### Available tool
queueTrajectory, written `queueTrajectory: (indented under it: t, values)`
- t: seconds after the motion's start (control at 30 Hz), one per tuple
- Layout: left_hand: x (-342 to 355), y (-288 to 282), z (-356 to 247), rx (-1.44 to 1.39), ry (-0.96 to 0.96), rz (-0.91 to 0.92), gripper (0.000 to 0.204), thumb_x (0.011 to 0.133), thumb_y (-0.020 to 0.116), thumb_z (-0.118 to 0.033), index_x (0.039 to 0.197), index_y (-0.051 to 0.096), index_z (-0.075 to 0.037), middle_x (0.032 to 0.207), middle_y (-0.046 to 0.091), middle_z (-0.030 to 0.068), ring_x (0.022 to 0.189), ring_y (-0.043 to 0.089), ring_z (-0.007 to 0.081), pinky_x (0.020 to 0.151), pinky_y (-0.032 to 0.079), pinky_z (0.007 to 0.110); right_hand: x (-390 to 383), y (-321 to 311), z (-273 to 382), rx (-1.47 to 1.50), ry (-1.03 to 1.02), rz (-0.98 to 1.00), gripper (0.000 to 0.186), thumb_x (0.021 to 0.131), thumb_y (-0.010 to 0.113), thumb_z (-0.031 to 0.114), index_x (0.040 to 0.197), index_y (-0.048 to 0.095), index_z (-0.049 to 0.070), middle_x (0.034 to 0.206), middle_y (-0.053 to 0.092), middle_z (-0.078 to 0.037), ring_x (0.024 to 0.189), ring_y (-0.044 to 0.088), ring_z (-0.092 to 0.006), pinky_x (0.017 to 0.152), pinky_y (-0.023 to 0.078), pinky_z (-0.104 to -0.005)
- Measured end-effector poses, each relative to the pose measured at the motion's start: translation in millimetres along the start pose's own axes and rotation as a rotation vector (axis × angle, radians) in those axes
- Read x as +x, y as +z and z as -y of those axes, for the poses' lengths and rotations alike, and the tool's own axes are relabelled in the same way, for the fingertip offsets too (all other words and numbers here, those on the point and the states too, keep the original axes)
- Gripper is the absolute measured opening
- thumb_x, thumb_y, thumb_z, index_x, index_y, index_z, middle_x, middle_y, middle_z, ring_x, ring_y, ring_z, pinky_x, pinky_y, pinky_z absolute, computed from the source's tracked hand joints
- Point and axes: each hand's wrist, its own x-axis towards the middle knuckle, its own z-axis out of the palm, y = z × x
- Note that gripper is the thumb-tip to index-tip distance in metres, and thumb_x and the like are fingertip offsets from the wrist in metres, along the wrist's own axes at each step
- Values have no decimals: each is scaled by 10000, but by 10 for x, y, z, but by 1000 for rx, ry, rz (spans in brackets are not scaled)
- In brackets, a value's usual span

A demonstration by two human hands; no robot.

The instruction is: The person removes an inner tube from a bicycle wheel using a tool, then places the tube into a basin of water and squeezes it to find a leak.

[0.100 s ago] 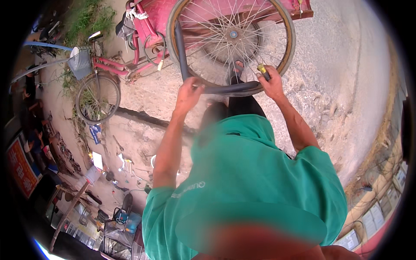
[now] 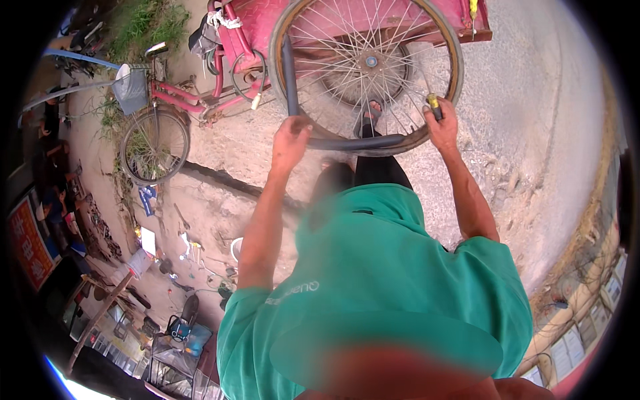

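A spoked bicycle wheel (image 2: 453, 63) with a worn brown-black tyre stands in front of me. Along its left and lower inside edge runs a dark grey inner tube (image 2: 357, 143), partly out of the tyre. My left hand (image 2: 291, 143) is closed round the tube at the wheel's lower left; its fingertips are partly hidden. At the lower right, my right hand (image 2: 443, 128) is closed round a screwdriver (image 2: 435, 107) with a yellow and black handle, its thin shaft pointing up across the spokes. That hand is beside the tyre; whether it touches it I cannot tell.
Behind the wheel is a pink-red cargo tricycle (image 2: 240, 50). A second yellow-handled tool (image 2: 473, 10) is at its right edge. To the left stands a bicycle with a grey basket (image 2: 130, 90). Scattered tools (image 2: 190, 247) lie at the lower left. My sandalled foot (image 2: 371, 117) is under the wheel.
My right hand with the screwdriver has moved a little to the right along the rim, away from the tube. My left hand stays at the lower left; the whole view has shifted slightly.
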Motion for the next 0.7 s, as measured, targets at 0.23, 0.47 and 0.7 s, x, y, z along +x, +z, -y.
queueTrajectory:
  t: [0.23,0.47,0.7]
  values:
    - [810,-286,-157,235,-47,-294,363,936,714,-291,1088,672,36,953,722,111,892,660,202,849,513,345,1026,-142,-1024,-194,608,-293,619,921,633,515,1164,685,-52,1207,663,-291,1111,632,-446,994,458,-485]
    - [1428,-4,-463,669,-333,-148,708,821,680,-640,1122,693,1,1109,731,228,1119,685,376,955,506,464,953,259,-986,-136,686,-370,688,899,648,539,1362,614,31,1254,672,-264,1151,637,-458,1000,484,-493]
    - [1836,61,-128,543,-336,-63,540,936,626,-513,1134,662,-12,904,718,128,849,701,270,748,536,398,979,357,-1010,-262,680,-417,665,897,652,551,1329,639,44,1208,687,-263,1125,642,-458,959,493,-513]
